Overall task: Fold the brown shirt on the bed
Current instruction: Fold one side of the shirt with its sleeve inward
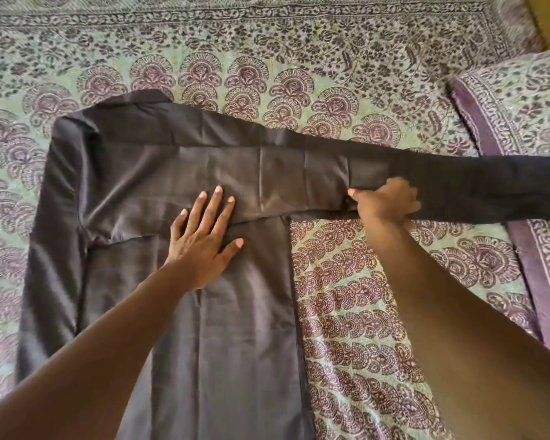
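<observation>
The brown shirt lies flat on the patterned bedspread, collar toward the far left and body running down to the near edge. One long sleeve is laid across the chest and stretches out to the right, past the frame edge. My left hand presses flat on the shirt's middle with fingers spread. My right hand grips the lower edge of that sleeve just right of the body, fingers curled round the cloth.
A pillow in the same floral print lies at the right, partly under the sleeve's end. The bedspread extends far beyond the shirt at the top and left.
</observation>
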`<state>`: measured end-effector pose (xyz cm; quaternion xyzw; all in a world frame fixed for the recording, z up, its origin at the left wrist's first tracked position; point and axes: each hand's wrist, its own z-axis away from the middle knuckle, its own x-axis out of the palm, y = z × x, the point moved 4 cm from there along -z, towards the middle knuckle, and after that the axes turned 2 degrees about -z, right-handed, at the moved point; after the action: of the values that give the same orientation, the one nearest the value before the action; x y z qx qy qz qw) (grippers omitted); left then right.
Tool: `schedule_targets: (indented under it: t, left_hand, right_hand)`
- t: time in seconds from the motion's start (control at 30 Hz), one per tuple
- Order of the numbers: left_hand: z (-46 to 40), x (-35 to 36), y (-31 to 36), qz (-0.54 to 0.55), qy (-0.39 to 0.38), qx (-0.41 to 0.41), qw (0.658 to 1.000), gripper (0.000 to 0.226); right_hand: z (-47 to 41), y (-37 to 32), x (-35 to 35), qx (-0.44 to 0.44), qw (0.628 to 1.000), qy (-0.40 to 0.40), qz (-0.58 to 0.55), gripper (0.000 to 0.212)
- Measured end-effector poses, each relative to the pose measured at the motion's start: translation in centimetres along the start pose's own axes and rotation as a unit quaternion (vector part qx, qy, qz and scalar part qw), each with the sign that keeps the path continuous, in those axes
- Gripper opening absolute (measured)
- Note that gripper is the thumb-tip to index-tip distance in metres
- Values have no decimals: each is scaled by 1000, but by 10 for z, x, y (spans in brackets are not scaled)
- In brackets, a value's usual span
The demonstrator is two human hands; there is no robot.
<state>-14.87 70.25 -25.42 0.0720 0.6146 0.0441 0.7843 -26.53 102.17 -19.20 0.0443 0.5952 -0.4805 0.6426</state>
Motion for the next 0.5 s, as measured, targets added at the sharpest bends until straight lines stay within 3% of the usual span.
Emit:
schedule_targets:
  t: [0.07,0.2,0.3,0.37,0.43,0.5]
  left_hand:
    - [-1,-2,1,1,-16,-6,1000,86]
    - [-4,-9,2,39,-56,-7,998,83]
    - [7,-25,-1,219,-15,-11,976,72]
    - [22,-43,-6,420,33,-67,905,58]
    - [50,-62,-12,599,46,-159,784,40]
    - [80,-76,-19,705,-38,-245,664,44]
  right_hand:
    - [4,-3,-2,-40,999,3,-28,31]
    - [35,-14,-10,-205,966,-47,-151,25]
    - [97,-22,-15,-297,921,-157,-199,21]
    - [138,-23,-13,-340,891,-219,-206,24]
    - [180,-24,-10,-354,868,-278,-209,26]
    - [221,-22,-5,-363,850,-332,-189,27]
